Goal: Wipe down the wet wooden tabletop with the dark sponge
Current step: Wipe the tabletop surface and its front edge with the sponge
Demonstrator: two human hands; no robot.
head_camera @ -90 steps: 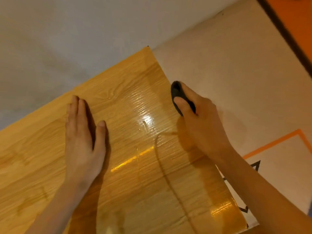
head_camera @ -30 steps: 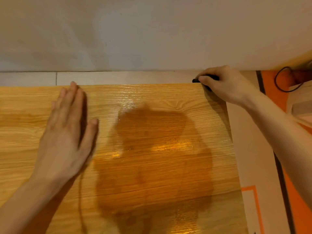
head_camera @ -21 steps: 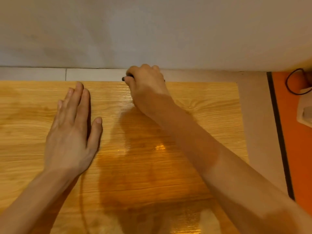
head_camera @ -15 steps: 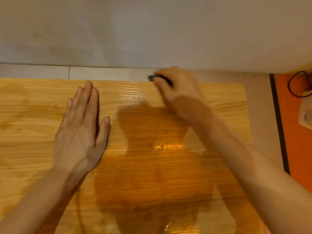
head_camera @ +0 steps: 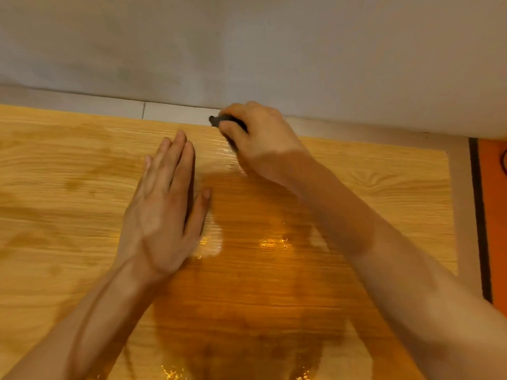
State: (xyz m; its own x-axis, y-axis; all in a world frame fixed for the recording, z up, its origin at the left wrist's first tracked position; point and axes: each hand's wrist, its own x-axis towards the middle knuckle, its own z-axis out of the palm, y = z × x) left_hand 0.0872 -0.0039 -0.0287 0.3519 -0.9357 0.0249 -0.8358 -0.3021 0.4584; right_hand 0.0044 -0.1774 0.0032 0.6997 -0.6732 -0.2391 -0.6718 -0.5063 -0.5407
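A: What changed at the left hand (head_camera: 162, 212)?
B: Nothing; it stays flat, fingers spread, on the tabletop (head_camera: 384, 193).
A: And the right hand (head_camera: 263, 146)?
B: It clamps the dark sponge (head_camera: 219, 120) and slid back left along the far edge; that strip is nearly wiped.

Two bare hands show: a left hand (head_camera: 164, 212) on the near left and a right hand (head_camera: 263, 149) at the far edge. There is one dark sponge (head_camera: 219, 120) and one glossy wet wooden tabletop (head_camera: 384, 193). Beyond them stands one pale grey wall (head_camera: 247, 50), with one orange floor strip (head_camera: 496, 215) on the right.
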